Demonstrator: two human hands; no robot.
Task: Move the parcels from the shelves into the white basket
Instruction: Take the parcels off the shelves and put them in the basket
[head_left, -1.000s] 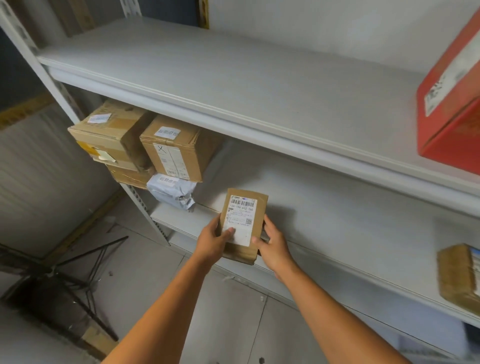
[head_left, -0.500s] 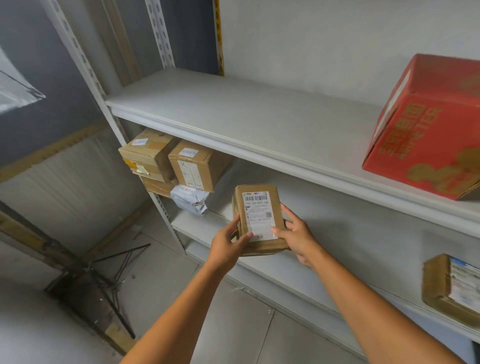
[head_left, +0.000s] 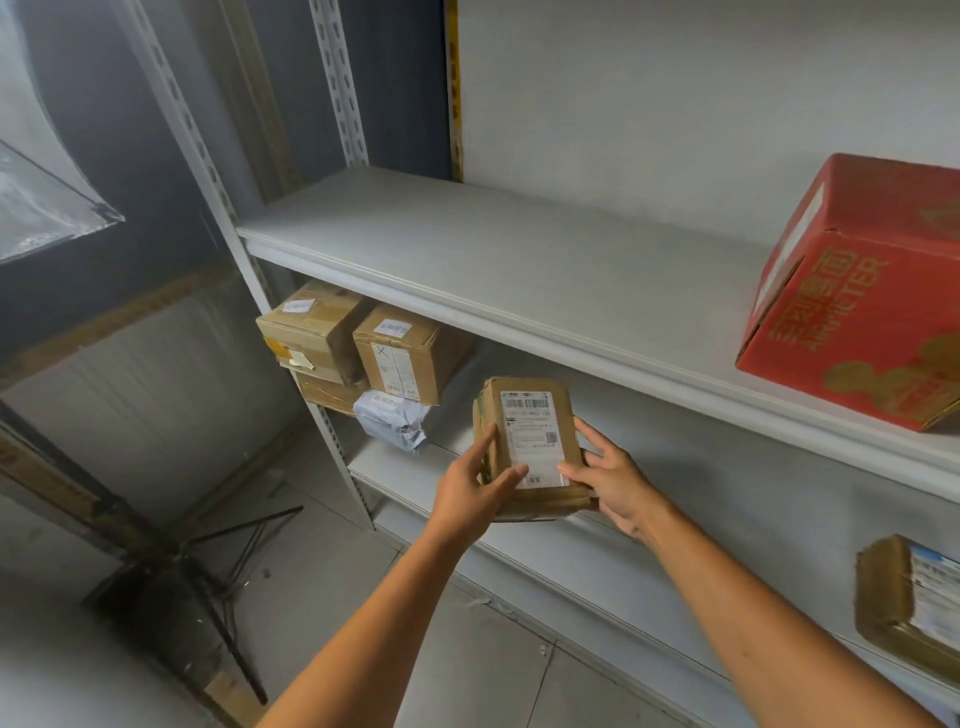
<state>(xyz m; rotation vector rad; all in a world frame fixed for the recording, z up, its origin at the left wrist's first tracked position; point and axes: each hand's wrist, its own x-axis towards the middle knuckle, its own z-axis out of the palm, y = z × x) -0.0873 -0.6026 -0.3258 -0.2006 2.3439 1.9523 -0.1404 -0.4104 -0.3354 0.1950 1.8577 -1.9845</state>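
Head view | left hand (head_left: 470, 493) and right hand (head_left: 613, 480) both grasping brown labelled parcel (head_left: 530, 447) | red carton (head_left: 857, 296) at 2 o'clock

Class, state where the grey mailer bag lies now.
Head view, centre-left: the grey mailer bag sits at the left end of the lower shelf, beneath the cardboard boxes, left of the held parcel.

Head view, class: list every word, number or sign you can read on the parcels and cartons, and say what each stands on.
"TER": end of the gold Latin word on the red carton; the rest, and the gold characters above it, are unclear.
"X": handwritten on the front label of the brown box above the grey bag.
Held parcel label: barcode and QR code, print too small.
Grey bag and right-edge parcel labels: blurred.
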